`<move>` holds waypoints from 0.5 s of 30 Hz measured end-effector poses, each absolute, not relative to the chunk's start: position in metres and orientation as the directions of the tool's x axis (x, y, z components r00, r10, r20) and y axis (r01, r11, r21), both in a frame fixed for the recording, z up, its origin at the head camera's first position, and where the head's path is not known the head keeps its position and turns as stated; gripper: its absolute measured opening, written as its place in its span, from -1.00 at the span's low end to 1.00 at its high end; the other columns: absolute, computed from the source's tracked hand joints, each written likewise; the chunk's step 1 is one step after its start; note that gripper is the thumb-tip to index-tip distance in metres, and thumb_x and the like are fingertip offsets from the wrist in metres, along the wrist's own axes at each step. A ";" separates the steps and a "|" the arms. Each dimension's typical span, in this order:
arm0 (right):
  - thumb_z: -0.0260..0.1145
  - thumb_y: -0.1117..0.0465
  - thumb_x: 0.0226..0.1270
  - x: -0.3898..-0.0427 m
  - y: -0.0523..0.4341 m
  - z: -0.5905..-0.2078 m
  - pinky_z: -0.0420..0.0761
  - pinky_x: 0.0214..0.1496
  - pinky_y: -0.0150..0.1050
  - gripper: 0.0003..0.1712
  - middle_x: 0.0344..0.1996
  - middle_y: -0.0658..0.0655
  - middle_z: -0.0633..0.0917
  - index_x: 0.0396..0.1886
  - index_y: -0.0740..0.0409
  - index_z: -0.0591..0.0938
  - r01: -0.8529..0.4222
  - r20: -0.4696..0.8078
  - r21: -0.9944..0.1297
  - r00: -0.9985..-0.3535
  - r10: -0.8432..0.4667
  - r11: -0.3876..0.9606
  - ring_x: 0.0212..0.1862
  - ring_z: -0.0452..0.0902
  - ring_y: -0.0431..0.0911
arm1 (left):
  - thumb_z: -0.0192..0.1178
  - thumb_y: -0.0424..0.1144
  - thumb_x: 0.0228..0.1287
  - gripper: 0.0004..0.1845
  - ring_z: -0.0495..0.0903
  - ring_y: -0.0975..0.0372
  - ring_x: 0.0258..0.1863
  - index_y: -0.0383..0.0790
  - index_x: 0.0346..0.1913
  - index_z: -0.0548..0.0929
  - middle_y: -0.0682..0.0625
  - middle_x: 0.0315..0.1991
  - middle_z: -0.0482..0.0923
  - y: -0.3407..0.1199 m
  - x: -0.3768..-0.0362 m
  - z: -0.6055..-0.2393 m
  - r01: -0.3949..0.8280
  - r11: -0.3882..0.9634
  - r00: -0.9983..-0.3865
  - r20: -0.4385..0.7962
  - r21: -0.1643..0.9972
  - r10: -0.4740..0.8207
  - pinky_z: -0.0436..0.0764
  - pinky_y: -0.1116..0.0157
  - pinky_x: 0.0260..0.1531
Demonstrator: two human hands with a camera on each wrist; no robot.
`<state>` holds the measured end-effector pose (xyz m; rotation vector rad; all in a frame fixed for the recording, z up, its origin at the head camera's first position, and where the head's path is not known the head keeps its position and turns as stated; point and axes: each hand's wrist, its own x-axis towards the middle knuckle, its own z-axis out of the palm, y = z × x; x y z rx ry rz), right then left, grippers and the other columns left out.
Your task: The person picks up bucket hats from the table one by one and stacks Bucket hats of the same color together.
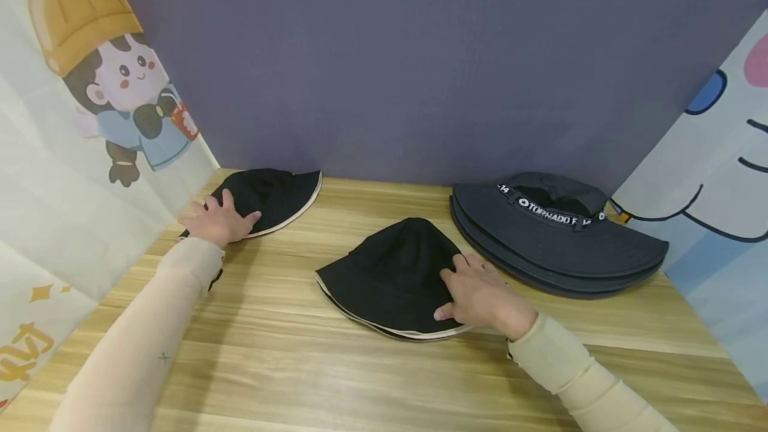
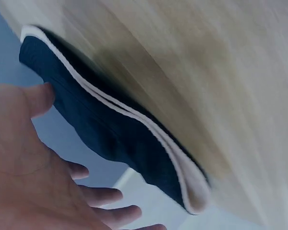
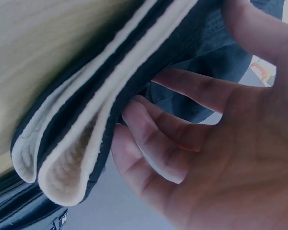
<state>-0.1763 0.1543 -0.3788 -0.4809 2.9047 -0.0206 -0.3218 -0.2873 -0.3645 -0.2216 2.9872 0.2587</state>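
Both hands (image 1: 483,295) flat on hats (image 1: 393,275)

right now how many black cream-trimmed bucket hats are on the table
2. One black cream-trimmed fabric bucket hat lies at the back left under the left hand; the other sits mid-table under the right hand.
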 end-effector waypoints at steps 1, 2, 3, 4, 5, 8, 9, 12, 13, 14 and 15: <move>0.49 -0.22 0.20 -0.176 0.154 -0.379 0.38 0.23 0.23 -0.18 0.04 0.27 0.49 0.25 0.28 0.58 -0.317 -0.192 -0.046 -0.928 -0.320 0.947 0.24 0.34 0.23 | -0.13 0.29 0.50 0.04 -0.27 -0.55 0.42 -0.49 0.57 -0.26 -0.68 0.45 -0.28 -0.288 -0.322 -0.364 -0.183 0.968 -0.973 -0.169 0.170 -0.155 -0.12 -0.50 0.27; 0.49 -0.22 0.20 -0.176 0.154 -0.379 0.37 0.23 0.23 -0.18 0.04 0.27 0.49 0.25 0.29 0.58 -0.317 -0.194 -0.046 -0.928 -0.320 0.947 0.24 0.34 0.23 | -0.14 0.31 0.49 0.06 -0.29 -0.55 0.43 -0.48 0.57 -0.30 -0.68 0.45 -0.30 -0.290 -0.322 -0.365 -0.212 0.960 -0.965 -0.193 0.181 -0.177 -0.13 -0.49 0.28; 0.49 -0.22 0.20 -0.176 0.154 -0.379 0.38 0.23 0.23 -0.18 0.04 0.27 0.48 0.24 0.29 0.58 -0.317 -0.193 -0.045 -0.928 -0.319 0.947 0.24 0.34 0.23 | -0.14 0.33 0.48 0.08 -0.29 -0.55 0.42 -0.48 0.56 -0.34 -0.70 0.45 -0.33 -0.293 -0.323 -0.365 -0.237 0.952 -0.956 -0.219 0.195 -0.194 -0.12 -0.48 0.29; 0.49 -0.22 0.20 -0.176 0.154 -0.379 0.38 0.23 0.23 -0.18 0.03 0.27 0.48 0.24 0.29 0.58 -0.317 -0.192 -0.045 -0.928 -0.319 0.947 0.23 0.34 0.23 | -0.14 0.34 0.47 0.11 -0.27 -0.55 0.42 -0.49 0.56 -0.36 -0.71 0.44 -0.33 -0.296 -0.325 -0.366 -0.262 0.943 -0.947 -0.242 0.205 -0.211 -0.09 -0.47 0.30; 0.49 -0.22 0.20 -0.176 0.154 -0.378 0.38 0.23 0.23 -0.18 0.03 0.27 0.48 0.24 0.29 0.58 -0.317 -0.191 -0.044 -0.928 -0.320 0.947 0.23 0.34 0.23 | -0.14 0.35 0.46 0.13 -0.24 -0.55 0.42 -0.51 0.55 -0.37 -0.73 0.44 -0.32 -0.299 -0.325 -0.366 -0.282 0.936 -0.938 -0.263 0.211 -0.224 -0.06 -0.45 0.30; 0.49 -0.22 0.20 -0.175 0.154 -0.379 0.38 0.22 0.23 -0.18 0.02 0.27 0.48 0.23 0.29 0.58 -0.321 -0.187 -0.043 -0.928 -0.324 0.946 0.22 0.34 0.23 | -0.08 0.36 0.42 0.18 -0.14 -0.53 0.41 -0.62 0.51 -0.34 -0.73 0.43 -0.25 -0.307 -0.328 -0.367 -0.329 0.918 -0.919 -0.299 0.220 -0.257 0.09 -0.39 0.30; 0.49 -0.22 0.20 -0.175 0.154 -0.379 0.38 0.22 0.23 -0.18 0.02 0.27 0.48 0.23 0.29 0.58 -0.323 -0.187 -0.041 -0.927 -0.325 0.945 0.22 0.34 0.23 | -0.04 0.36 0.40 0.20 -0.09 -0.52 0.40 -0.66 0.50 -0.30 -0.73 0.41 -0.20 -0.310 -0.330 -0.368 -0.335 0.917 -0.917 -0.300 0.217 -0.264 0.14 -0.36 0.29; 0.48 -0.22 0.21 -0.175 0.154 -0.379 0.38 0.21 0.23 -0.19 0.01 0.27 0.48 0.23 0.29 0.57 -0.326 -0.187 -0.040 -0.926 -0.328 0.944 0.21 0.34 0.23 | 0.05 0.35 0.35 0.21 0.04 -0.46 0.34 -0.77 0.44 -0.13 -0.71 0.35 -0.08 -0.314 -0.333 -0.370 -0.356 0.912 -0.915 -0.277 0.205 -0.294 0.27 -0.28 0.24; 0.48 -0.22 0.21 -0.175 0.154 -0.379 0.38 0.21 0.23 -0.19 0.01 0.27 0.48 0.23 0.29 0.57 -0.325 -0.188 -0.041 -0.926 -0.327 0.945 0.22 0.34 0.23 | 0.08 0.36 0.33 0.21 0.07 -0.43 0.31 -0.78 0.43 -0.08 -0.70 0.31 -0.04 -0.316 -0.334 -0.371 -0.361 0.911 -0.914 -0.269 0.200 -0.303 0.30 -0.26 0.22; 0.48 -0.22 0.21 -0.176 0.154 -0.379 0.38 0.21 0.23 -0.18 0.01 0.26 0.48 0.24 0.29 0.57 -0.323 -0.191 -0.040 -0.926 -0.325 0.945 0.22 0.34 0.23 | 0.11 0.36 0.31 0.21 0.11 -0.40 0.27 -0.79 0.41 -0.02 -0.68 0.27 0.01 -0.316 -0.335 -0.371 -0.363 0.910 -0.915 -0.262 0.199 -0.307 0.34 -0.24 0.18; 0.48 -0.22 0.21 -0.176 0.154 -0.379 0.38 0.22 0.22 -0.17 0.01 0.26 0.48 0.26 0.28 0.56 -0.321 -0.195 -0.039 -0.926 -0.322 0.946 0.22 0.34 0.22 | 0.13 0.35 0.30 0.20 0.13 -0.38 0.24 -0.80 0.40 0.01 -0.67 0.23 0.03 -0.316 -0.335 -0.371 -0.361 0.911 -0.916 -0.260 0.199 -0.306 0.36 -0.23 0.15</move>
